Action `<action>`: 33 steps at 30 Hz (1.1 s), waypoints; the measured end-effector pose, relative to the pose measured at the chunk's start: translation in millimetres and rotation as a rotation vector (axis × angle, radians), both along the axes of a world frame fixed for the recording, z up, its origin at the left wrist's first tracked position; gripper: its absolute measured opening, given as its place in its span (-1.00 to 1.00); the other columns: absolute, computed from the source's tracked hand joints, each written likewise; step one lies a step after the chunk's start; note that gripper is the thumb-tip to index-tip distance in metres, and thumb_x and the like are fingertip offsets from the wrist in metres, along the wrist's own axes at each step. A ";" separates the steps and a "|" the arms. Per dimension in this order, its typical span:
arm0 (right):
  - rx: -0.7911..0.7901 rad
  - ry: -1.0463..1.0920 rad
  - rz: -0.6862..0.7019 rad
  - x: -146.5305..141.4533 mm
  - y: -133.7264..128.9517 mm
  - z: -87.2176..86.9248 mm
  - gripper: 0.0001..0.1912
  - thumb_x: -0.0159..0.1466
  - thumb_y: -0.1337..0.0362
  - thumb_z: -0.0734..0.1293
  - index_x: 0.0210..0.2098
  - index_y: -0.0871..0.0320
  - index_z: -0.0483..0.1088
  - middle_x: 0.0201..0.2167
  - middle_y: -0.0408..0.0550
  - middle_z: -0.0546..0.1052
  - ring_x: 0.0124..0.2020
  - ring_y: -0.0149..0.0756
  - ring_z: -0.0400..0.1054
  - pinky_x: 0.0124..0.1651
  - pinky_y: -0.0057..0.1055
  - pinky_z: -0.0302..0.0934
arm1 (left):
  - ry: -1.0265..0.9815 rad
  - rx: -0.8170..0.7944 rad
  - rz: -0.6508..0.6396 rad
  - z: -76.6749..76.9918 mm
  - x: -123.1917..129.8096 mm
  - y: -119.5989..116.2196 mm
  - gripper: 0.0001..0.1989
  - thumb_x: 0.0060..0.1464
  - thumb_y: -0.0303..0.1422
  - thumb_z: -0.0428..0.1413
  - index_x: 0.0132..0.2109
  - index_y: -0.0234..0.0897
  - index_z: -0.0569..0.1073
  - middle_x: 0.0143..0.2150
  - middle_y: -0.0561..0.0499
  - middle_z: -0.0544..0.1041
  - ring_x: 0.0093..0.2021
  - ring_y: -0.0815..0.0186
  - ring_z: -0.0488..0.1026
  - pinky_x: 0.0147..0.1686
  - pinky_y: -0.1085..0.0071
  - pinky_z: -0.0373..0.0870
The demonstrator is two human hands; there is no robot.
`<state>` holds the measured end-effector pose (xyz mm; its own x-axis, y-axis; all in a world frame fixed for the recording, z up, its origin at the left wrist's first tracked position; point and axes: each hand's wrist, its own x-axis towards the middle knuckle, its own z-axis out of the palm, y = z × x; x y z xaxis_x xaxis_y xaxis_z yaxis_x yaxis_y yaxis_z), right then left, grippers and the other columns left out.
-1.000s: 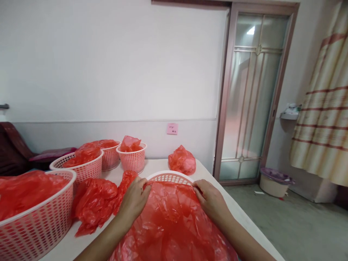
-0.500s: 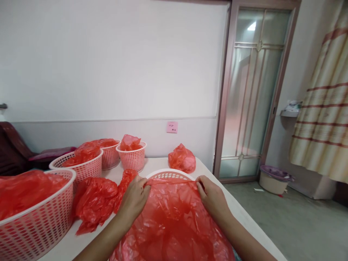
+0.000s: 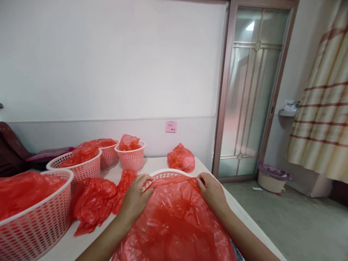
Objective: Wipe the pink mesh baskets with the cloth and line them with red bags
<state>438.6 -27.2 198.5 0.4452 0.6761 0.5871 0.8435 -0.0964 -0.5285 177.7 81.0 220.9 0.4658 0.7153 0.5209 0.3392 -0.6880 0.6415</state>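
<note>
At six o'clock, directly before you, the red bag (image 3: 176, 224) spreads in a broad, glossy sheet of thin plastic film, creased and partly see-through. Its upper edge runs across between your two hands, just short of the curved rim of the white basket (image 3: 169, 171), a smooth band above rows of openings; how much film lies inside, I cannot tell.

Your right hand (image 3: 213, 190) has thumb and forefinger closed on the bag's edge — a narrow pinch. Your left hand (image 3: 137, 197) is at the basket's rim, thumb and fingertips slightly apart with film and rim near them; I cannot tell whether it grips.

At ten o'clock, beside your left forearm, a crumpled bag (image 3: 94, 203) lies in shiny, irregular folds, with a narrow twist of film (image 3: 124, 190) just beside it. At nine o'clock stands the large basket (image 3: 35, 228), round-rimmed, perforated and heaped with red film. Beyond it, towards eleven, the wide basket (image 3: 88, 170), the rear basket (image 3: 109, 159) and the small basket (image 3: 132, 159) hold similar film.

At twelve, a rounded, wrinkled bundle (image 3: 181, 158) sits near the far corner of the smooth white table (image 3: 154, 163) — the flat pink note (image 3: 171, 127) is on the wall above.
</note>
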 end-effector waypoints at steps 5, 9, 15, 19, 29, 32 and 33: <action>0.001 0.081 0.028 -0.4 4.6 0.8 -0.79 0.27 0.19 0.10 -0.49 0.06 0.17 -0.53 -0.17 0.36 -0.46 -0.31 0.24 -0.36 -0.42 0.00 | -0.013 -0.005 -0.003 -2.5 0.7 1.6 -0.78 0.08 -0.24 0.10 -0.10 -0.12 0.43 0.04 -0.02 0.45 0.09 0.17 0.37 0.12 0.17 0.24; 0.009 0.111 0.027 -1.2 7.0 2.3 -0.77 0.26 0.16 0.10 -0.50 0.06 0.17 -0.54 -0.17 0.37 -0.45 -0.30 0.26 -0.36 -0.42 0.01 | 0.000 -0.012 -0.007 -3.6 0.1 2.9 -0.73 0.08 -0.19 0.12 -0.07 -0.14 0.43 0.08 -0.05 0.43 0.11 0.16 0.37 0.13 0.16 0.24; 0.010 0.107 0.023 -1.9 4.0 1.8 -0.76 0.25 0.15 0.10 -0.51 0.06 0.17 -0.55 -0.16 0.37 -0.46 -0.29 0.25 -0.36 -0.41 0.00 | 0.057 0.100 -0.061 3.7 0.6 0.6 -0.57 0.04 -0.23 0.18 0.08 -0.12 0.38 0.24 -0.08 0.28 0.24 0.15 0.22 0.22 0.15 0.11; 0.020 0.093 0.029 -2.5 0.2 1.2 -0.74 0.26 0.14 0.09 -0.52 0.07 0.18 -0.54 -0.14 0.38 -0.45 -0.28 0.26 -0.34 -0.40 0.01 | 0.025 0.086 -0.158 11.2 5.0 5.1 -0.80 0.08 -0.28 0.11 -0.14 -0.16 0.49 0.10 -0.09 0.39 0.12 0.17 0.32 0.14 0.20 0.18; 0.023 0.116 0.052 -8.2 -6.3 2.2 -0.73 0.26 0.13 0.09 -0.50 0.08 0.21 -0.52 -0.13 0.38 -0.43 -0.28 0.26 -0.31 -0.39 0.01 | -0.056 -0.067 -0.119 23.7 14.8 4.5 -0.63 0.16 -0.12 -0.06 -0.52 -0.22 0.34 -0.39 0.04 0.37 -0.30 0.26 0.36 -0.26 0.36 0.24; 0.024 0.124 0.061 -10.6 -6.6 5.2 -0.73 0.25 0.12 0.10 -0.51 0.08 0.21 -0.52 -0.13 0.38 -0.42 -0.28 0.26 -0.30 -0.38 0.00 | -0.108 -0.135 -0.050 27.4 17.4 6.3 -0.68 0.08 -0.12 -0.01 -0.53 -0.20 0.29 -0.52 0.11 0.30 -0.42 0.29 0.30 -0.37 0.38 0.20; 0.024 0.128 0.065 -11.5 -6.8 6.2 -0.73 0.25 0.12 0.11 -0.52 0.08 0.21 -0.52 -0.13 0.38 -0.43 -0.27 0.26 -0.31 -0.38 0.00 | -0.134 -0.161 -0.031 28.0 18.3 7.7 -0.71 0.04 -0.13 0.02 -0.50 -0.20 0.30 -0.53 0.12 0.31 -0.43 0.29 0.30 -0.37 0.38 0.20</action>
<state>427.1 -34.0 204.6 0.4735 0.6926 0.5442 0.7728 -0.0302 -0.6339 196.0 88.7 249.0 0.4230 0.7811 0.4594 0.2243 -0.5815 0.7820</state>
